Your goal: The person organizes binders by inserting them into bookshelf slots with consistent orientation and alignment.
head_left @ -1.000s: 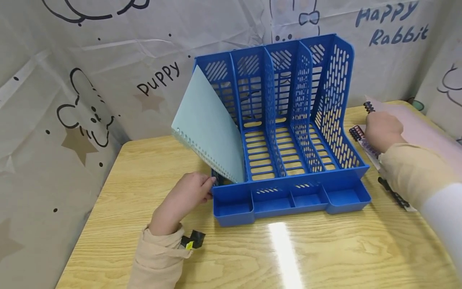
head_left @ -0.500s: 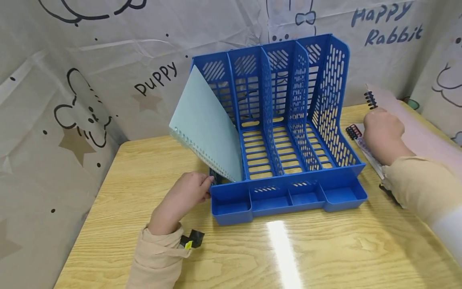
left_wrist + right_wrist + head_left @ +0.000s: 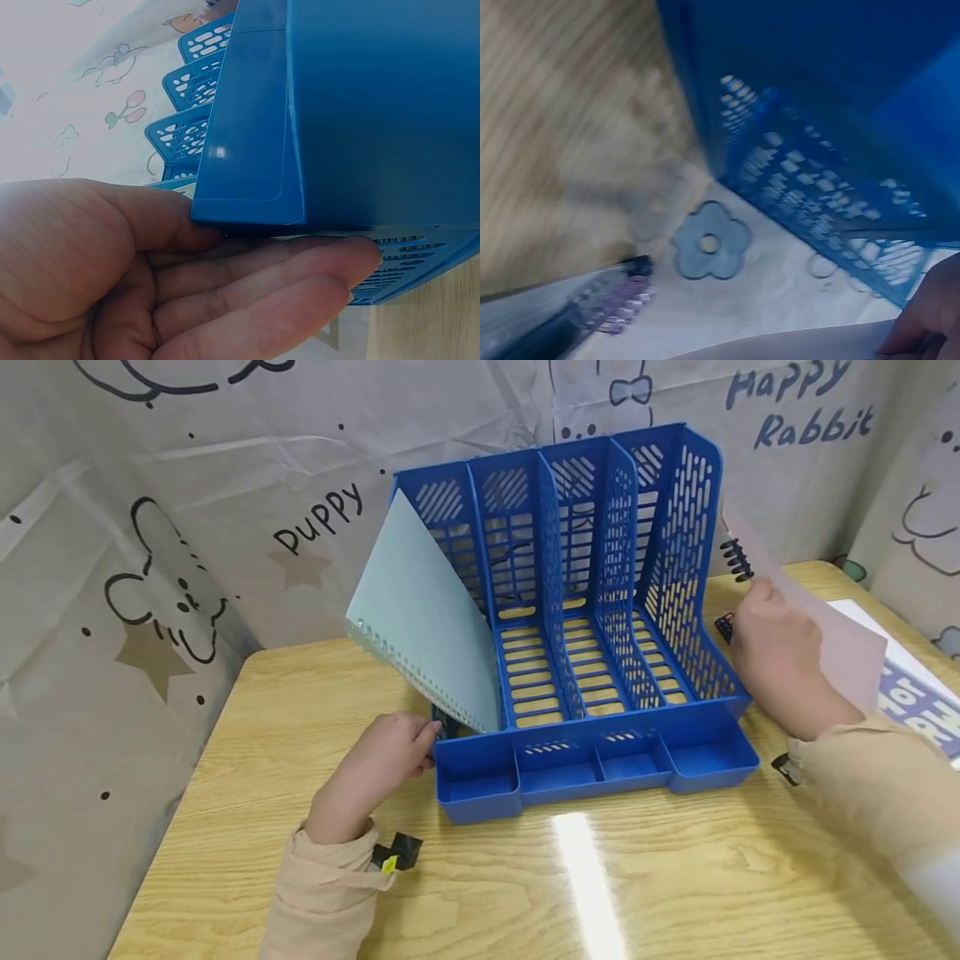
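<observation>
A blue file rack (image 3: 555, 745) with upright dividers and front trays stands mid-table. My left hand (image 3: 378, 764) holds its left front edge; in the left wrist view the thumb is on one side of the corner (image 3: 251, 172) and the fingers reach along the other. A pale green spiral notebook (image 3: 431, 610) leans tilted in the leftmost compartment. To the right of the rack, my right hand (image 3: 780, 652) grips a pink notebook (image 3: 847, 639) with a black spiral, raised off the table. The right wrist view is blurred, showing part of that hand (image 3: 930, 311) at its edge.
A white book with purple-blue print (image 3: 911, 702) lies at the table's right, partly behind the right arm. Another spiral-bound notebook (image 3: 619, 304) is near it. A printed cloth (image 3: 315, 435) hangs behind the wooden table (image 3: 300, 693).
My right hand has lifted the pink notebook and brought it left towards the rack, exposing the printed book beneath. The left hand stays at the rack's edge.
</observation>
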`<control>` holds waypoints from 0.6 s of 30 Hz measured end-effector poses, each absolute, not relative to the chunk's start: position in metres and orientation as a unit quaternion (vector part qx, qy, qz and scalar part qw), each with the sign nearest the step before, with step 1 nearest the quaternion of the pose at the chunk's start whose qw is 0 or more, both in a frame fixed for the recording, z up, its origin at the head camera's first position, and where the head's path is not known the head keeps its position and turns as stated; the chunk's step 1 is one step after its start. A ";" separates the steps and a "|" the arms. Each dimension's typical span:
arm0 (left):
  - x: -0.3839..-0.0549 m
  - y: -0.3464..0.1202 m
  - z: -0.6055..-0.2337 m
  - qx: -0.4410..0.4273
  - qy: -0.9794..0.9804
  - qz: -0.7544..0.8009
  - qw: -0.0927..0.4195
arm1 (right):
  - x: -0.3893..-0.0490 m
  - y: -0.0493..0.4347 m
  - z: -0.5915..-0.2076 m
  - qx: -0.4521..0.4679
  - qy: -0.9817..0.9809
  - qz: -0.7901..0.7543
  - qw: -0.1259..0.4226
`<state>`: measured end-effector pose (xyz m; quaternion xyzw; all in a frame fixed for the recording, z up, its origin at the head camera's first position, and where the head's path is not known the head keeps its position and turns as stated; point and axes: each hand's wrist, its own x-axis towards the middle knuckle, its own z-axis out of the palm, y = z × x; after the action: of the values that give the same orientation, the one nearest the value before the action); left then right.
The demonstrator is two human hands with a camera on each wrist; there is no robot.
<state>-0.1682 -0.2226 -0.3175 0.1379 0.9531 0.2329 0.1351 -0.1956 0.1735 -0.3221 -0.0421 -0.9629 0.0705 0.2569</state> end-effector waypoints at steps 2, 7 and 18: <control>-0.168 -0.223 -0.317 0.139 0.953 0.233 0.134 | -0.189 0.170 -0.318 -0.040 -0.950 0.066 0.304; -0.169 -0.224 -0.314 0.137 0.955 0.227 0.133 | -0.178 0.164 -0.300 -0.025 -0.888 0.075 0.454; -0.169 -0.226 -0.311 0.140 0.952 0.235 0.136 | -0.164 0.167 -0.280 -0.030 -0.843 0.149 0.517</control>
<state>-0.1686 -0.2260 -0.3114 0.1397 0.9523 0.2347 0.1361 -0.1645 0.1668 -0.2797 -0.0301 -0.8426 0.1491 0.5166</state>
